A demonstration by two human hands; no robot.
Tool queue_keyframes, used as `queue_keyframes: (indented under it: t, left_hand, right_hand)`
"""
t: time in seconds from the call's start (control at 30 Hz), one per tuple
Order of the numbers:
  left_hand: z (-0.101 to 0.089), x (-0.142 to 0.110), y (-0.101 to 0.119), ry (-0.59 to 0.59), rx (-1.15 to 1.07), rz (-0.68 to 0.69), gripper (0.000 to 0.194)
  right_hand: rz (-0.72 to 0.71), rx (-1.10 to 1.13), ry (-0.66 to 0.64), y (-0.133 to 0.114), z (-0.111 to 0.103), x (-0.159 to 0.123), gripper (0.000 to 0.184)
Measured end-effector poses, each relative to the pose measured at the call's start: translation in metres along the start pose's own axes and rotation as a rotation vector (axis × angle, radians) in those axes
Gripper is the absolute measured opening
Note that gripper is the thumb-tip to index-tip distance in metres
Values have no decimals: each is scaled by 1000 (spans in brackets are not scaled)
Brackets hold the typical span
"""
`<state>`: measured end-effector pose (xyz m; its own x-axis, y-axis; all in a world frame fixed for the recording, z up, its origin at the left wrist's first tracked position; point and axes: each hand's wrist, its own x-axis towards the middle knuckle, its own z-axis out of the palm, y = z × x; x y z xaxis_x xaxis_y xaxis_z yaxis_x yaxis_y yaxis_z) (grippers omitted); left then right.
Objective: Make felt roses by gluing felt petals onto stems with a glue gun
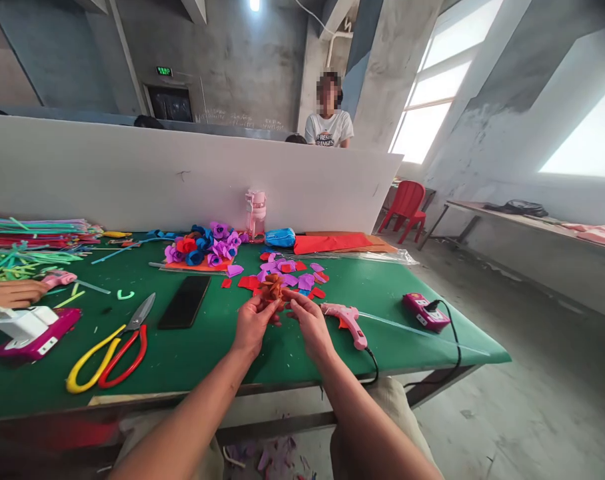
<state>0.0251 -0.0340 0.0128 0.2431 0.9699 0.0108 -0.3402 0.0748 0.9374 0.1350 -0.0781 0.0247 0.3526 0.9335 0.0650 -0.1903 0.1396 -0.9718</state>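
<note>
Between my two hands is an orange-brown paper flower (272, 288), raised a little above the green table (192, 360). My left hand (252, 323) has its fingers closed on the flower's lower left side. With its fingertips pinched at the flower's right side, my right hand (306, 321) grips it too. Loose purple and red paper petals (287, 268) lie scattered just behind the flower. A pink glue gun (345, 319) rests beside my right hand, with a clear glue stick (407, 325) showing behind it. The flower's base is hidden by my fingers.
Scissors (117, 353) and a black phone (185, 302) lie left of my hands. Finished paper flowers (205, 245), a pink bottle (256, 213) and red paper (332, 243) are along the white partition (192, 170). A power strip (426, 312) stands right; another person's hand (15, 293) is left.
</note>
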Motion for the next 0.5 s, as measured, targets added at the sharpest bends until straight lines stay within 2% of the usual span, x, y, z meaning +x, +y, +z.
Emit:
queue_keyframes:
  t: [0.27,0.5]
  left_hand:
    - [3,-2,1,-5,17,-1,44]
    - [4,-2,0,-38,70,36,39]
  right_hand:
    - [23,56,41,-1,5,-3,34]
    - [31,59,13,2,4,-1,30]
